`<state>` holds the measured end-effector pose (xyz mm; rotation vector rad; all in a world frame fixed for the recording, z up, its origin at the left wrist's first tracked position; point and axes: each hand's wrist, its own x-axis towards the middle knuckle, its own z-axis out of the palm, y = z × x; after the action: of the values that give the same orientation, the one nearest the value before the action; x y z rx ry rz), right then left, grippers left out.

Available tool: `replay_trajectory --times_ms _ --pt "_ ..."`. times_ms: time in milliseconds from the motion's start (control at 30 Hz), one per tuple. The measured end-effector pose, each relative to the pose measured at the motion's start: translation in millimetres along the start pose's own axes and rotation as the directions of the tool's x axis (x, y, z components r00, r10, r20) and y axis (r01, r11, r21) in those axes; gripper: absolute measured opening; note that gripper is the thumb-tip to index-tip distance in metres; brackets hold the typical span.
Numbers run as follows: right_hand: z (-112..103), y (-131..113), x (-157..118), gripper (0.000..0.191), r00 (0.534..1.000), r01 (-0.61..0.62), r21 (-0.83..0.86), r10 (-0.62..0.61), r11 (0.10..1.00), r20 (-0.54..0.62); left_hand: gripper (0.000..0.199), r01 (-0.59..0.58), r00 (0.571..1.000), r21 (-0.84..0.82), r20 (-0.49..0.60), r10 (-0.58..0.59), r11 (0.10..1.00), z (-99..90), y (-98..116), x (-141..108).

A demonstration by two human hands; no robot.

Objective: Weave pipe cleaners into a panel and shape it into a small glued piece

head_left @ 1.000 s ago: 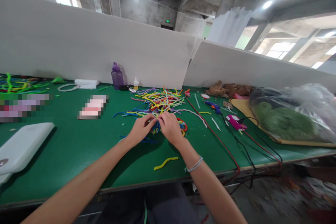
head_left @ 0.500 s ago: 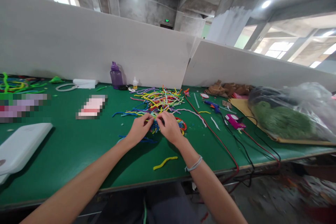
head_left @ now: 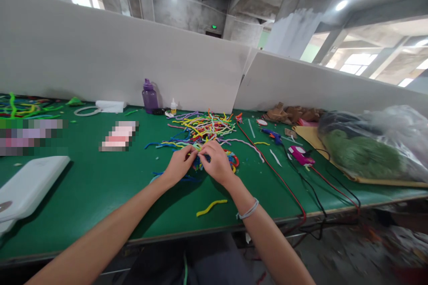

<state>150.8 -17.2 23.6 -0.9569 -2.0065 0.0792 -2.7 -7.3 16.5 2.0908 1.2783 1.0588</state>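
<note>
Both hands are at the centre of the green bench top point(head_left: 117, 196). They're over a compact bundle of short, fuzzy multicolour strands, mostly blue on the visible side point(head_left: 198, 161). The bundle lies on the bench just on the near side of the big loose pile of multicolour fuzzy strands point(head_left: 207, 127). Part of it is hidden under the fingers.

Left hand point(head_left: 181, 163): thumb and index pinched at the bundle's upper edge. Right hand point(head_left: 215, 161): same pinch from the right, tips almost meeting the left's. Exact strand between the tips is too small to make out.

Red and yellow loops point(head_left: 236, 160) show just right of the right hand. Loose blue strands point(head_left: 187, 179) lie near the left wrist; a single wavy yellow strand point(head_left: 211, 207) sits alone toward the near edge.

Handling, my read: very light, soft pile, probably a bendable core, so it should hold a bend. Not slippery, hardly fragile; sharp kinks and tangles are the likelier trouble. Best hold: fingertip pinch close to where strands cross, one hand steadying the bundle body. Gripping far out on a free end would just flex it.
</note>
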Motion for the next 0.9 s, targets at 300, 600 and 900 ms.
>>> replay_trajectory --times_ms 300,600,900 --pt "-3.4 11.6 4.6 0.017 0.975 -0.221 0.188 0.211 0.957 0.067 0.024 -0.128 0.992 0.019 0.023 0.128 0.992 0.2 0.8 -1.2" --pt "-9.8 12.0 6.0 0.017 0.963 -0.251 0.24 0.217 0.938 0.161 0.024 -0.098 0.995 -0.008 0.03 0.098 0.995 0.7 0.6 -1.4" --pt "-6.4 10.2 3.2 0.018 0.968 -0.232 0.169 0.211 0.958 0.137 0.024 -0.064 0.997 -0.067 0.034 0.066 0.996 2.5 1.4 -1.6"
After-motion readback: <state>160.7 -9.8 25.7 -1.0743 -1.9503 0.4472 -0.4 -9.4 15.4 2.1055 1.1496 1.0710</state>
